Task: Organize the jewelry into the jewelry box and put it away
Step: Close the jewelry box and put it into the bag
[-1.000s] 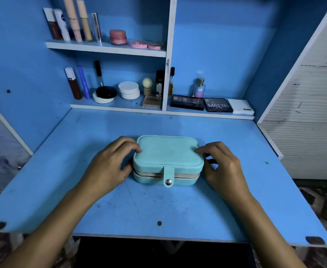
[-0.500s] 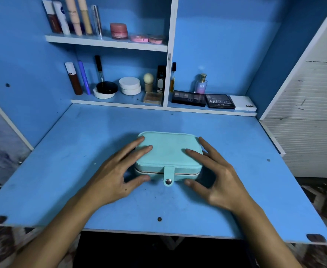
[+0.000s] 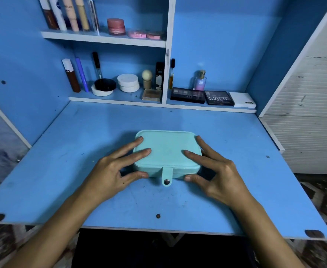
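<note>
The mint-green jewelry box [image 3: 166,149] lies closed in the middle of the blue desk [image 3: 236,180], its snap strap [image 3: 166,177] hanging over the front wall. My left hand [image 3: 112,171] rests on the box's left side, straight fingers on the lid and thumb against the front wall. My right hand [image 3: 216,171] mirrors it on the right side, fingers flat on the lid and thumb at the front wall. No loose jewelry is visible on the desk.
At the back, a low shelf [image 3: 120,100] carries cosmetics: jars, tubes, a perfume bottle [image 3: 200,80] and eyeshadow palettes [image 3: 218,98]. A higher shelf [image 3: 104,38] holds tubes and pink jars. A white slatted panel [image 3: 311,122] stands on the right.
My hands went from curled at the box's sides to fingers stretched flat on the lid with thumbs at the front. The lid has pressed down and its gap has closed.
</note>
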Demonstrator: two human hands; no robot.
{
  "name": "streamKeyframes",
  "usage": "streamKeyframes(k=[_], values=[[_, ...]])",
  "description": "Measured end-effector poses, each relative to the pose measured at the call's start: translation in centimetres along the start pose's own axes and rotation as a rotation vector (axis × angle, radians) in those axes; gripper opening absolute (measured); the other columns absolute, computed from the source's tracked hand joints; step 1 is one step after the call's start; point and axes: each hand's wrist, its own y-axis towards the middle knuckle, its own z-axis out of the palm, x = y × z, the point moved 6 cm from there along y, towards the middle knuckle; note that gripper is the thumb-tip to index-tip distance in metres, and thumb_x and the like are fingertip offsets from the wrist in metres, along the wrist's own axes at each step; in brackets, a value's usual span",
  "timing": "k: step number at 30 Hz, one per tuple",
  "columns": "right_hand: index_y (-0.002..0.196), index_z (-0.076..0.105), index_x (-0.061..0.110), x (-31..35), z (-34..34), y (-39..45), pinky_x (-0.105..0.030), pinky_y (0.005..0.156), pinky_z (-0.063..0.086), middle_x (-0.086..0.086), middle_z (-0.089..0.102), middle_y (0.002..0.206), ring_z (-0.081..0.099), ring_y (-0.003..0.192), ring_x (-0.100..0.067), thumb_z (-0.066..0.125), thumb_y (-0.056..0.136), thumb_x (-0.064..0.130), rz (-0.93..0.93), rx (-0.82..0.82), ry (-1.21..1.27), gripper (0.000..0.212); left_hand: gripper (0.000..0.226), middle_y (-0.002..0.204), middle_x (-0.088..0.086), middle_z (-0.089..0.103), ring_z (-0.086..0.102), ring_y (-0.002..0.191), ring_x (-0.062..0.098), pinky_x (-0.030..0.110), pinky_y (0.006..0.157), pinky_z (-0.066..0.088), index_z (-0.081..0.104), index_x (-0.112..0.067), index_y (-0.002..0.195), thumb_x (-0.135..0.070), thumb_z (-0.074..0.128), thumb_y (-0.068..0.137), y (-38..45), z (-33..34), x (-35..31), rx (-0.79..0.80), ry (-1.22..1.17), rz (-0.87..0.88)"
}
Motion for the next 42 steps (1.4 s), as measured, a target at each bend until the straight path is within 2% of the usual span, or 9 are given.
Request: streamKeyframes(k=[8, 12, 15, 19, 23, 28, 33, 38, 42], values=[[0.132, 0.064, 0.029, 0.3, 0.1, -0.1, -0.016, 0.114, 0.031, -0.001, 0.034, 0.159, 0.037, 0.143, -0.005, 0.087, 0.076, 0.026, 0.004, 0.004, 0.008, 0.061, 0.060, 0.152, -0.020, 0.040, 0.049, 0.125, -0.007, 0.013, 0.099, 0.043, 0.058, -0.036, 0.134, -0.061, 0.063, 0.081, 0.1, -0.1, -0.4, 0.020, 0.058, 0.004], [0.134, 0.063, 0.026, 0.6, 0.2, -0.1, -0.017, 0.113, 0.033, 0.002, 0.033, 0.160, 0.038, 0.143, -0.005, 0.088, 0.073, 0.031, -0.036, -0.009, -0.036, 0.066, 0.065, 0.151, -0.017, 0.042, 0.055, 0.124, 0.003, 0.024, 0.103, 0.045, 0.059, -0.035, 0.134, -0.064, 0.064, 0.077, 0.3, 0.0, -0.3, 0.040, 0.065, 0.007], [0.136, 0.060, 0.023, 0.8, 0.2, 0.0, -0.028, 0.113, 0.040, 0.005, 0.037, 0.158, 0.041, 0.142, -0.006, 0.089, 0.072, 0.036, -0.058, -0.020, -0.068, 0.071, 0.060, 0.149, -0.017, 0.045, 0.057, 0.120, 0.005, 0.026, 0.100, 0.047, 0.059, -0.036, 0.133, -0.064, 0.062, 0.080, 0.6, -0.2, -0.3, 0.042, 0.051, 0.004], [0.144, 0.050, 0.030, 1.1, 0.6, 0.4, -0.042, 0.109, 0.045, 0.013, 0.035, 0.158, 0.040, 0.142, -0.009, 0.088, 0.071, 0.046, -0.063, 0.005, -0.143, 0.084, 0.060, 0.146, -0.023, 0.045, 0.054, 0.124, 0.001, 0.027, 0.102, 0.047, 0.055, -0.045, 0.133, -0.071, 0.057, 0.079, 1.7, -0.8, -0.1, 0.072, 0.051, -0.016], [0.143, 0.037, 0.041, 1.0, 0.3, 1.7, -0.044, 0.102, 0.050, 0.010, 0.036, 0.158, 0.046, 0.138, -0.016, 0.081, 0.070, 0.056, -0.036, -0.018, -0.210, 0.087, 0.064, 0.139, -0.030, 0.047, 0.046, 0.127, -0.009, 0.025, 0.106, 0.043, 0.050, -0.054, 0.131, -0.080, 0.054, 0.072, 3.8, -1.6, 0.2, 0.160, 0.004, -0.102], [0.135, 0.049, 0.037, 0.7, -0.6, 3.9, -0.042, 0.106, 0.045, 0.003, 0.049, 0.149, 0.044, 0.139, -0.015, 0.067, 0.075, 0.071, -0.027, -0.010, -0.218, 0.072, 0.054, 0.125, -0.024, 0.058, 0.060, 0.109, -0.001, 0.026, 0.092, 0.053, 0.062, -0.044, 0.125, -0.068, 0.063, 0.077, 6.6, -2.6, 0.0, 0.267, -0.124, -0.177], [0.130, 0.059, 0.023, 1.2, -1.7, 6.2, -0.015, 0.102, 0.039, 0.009, 0.058, 0.132, 0.054, 0.120, -0.006, 0.071, 0.072, 0.062, -0.021, 0.026, -0.165, 0.071, 0.045, 0.109, -0.030, 0.064, 0.064, 0.095, 0.004, 0.030, 0.089, 0.052, 0.062, -0.052, 0.117, -0.063, 0.065, 0.073, 8.5, -3.4, 0.2, 0.357, -0.115, -0.267], [0.129, 0.060, 0.023, 1.0, -1.8, 6.9, -0.005, 0.091, 0.037, 0.010, 0.063, 0.120, 0.056, 0.107, -0.005, 0.074, 0.072, 0.059, -0.002, 0.072, -0.157, 0.069, 0.042, 0.116, -0.028, 0.061, 0.052, 0.110, -0.006, 0.020, 0.084, 0.040, 0.060, -0.051, 0.119, -0.064, 0.064, 0.079, 9.1, -3.4, 0.3, 0.303, -0.042, -0.205], [0.128, 0.060, 0.024, 0.7, -2.0, 7.6, -0.009, 0.088, 0.040, 0.007, 0.065, 0.116, 0.057, 0.103, -0.009, 0.085, 0.072, 0.044, 0.031, 0.097, -0.138, 0.064, 0.064, 0.126, -0.031, 0.055, 0.048, 0.121, -0.008, 0.012, 0.100, 0.036, 0.057, -0.043, 0.132, -0.061, 0.072, 0.072, 9.0, -3.1, -1.7, 0.195, -0.014, -0.059]])
